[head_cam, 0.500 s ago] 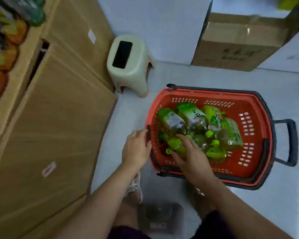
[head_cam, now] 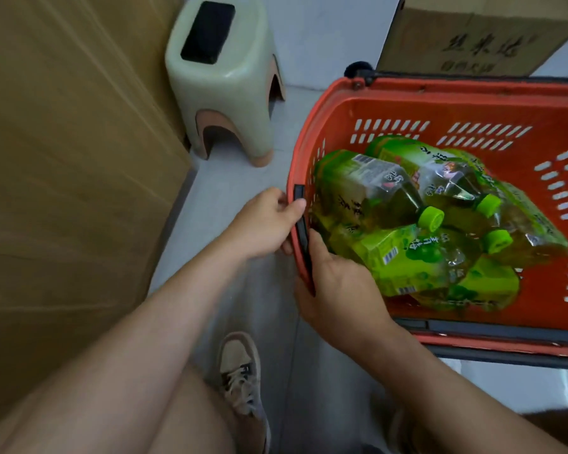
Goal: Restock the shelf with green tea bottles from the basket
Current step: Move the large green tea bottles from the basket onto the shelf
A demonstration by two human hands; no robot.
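Here left hand (head_cam: 263,224) grips basket (head_cam: 473,103) rim; right hand (head_cam: 338,290) cups a bottle (head_cam: 407,260).

The floor (head_cam: 243,178) is pale grey and smooth, with a faint seam running along it. A red plastic basket (head_cam: 473,103) with slotted walls and a dark rim strip stands on it at the right, holding a heap of green tea bottles (head_cam: 391,204) lying on their sides. A cream plastic stool (head_cam: 223,77) with a dark slot in its seat stands on the floor beside the basket, close against a tan wooden panel (head_cam: 73,158) that rises from the floor at the left. A brown cardboard box (head_cam: 479,37) sits behind the basket. A beige laced shoe (head_cam: 240,375) rests on the floor near the bottom.
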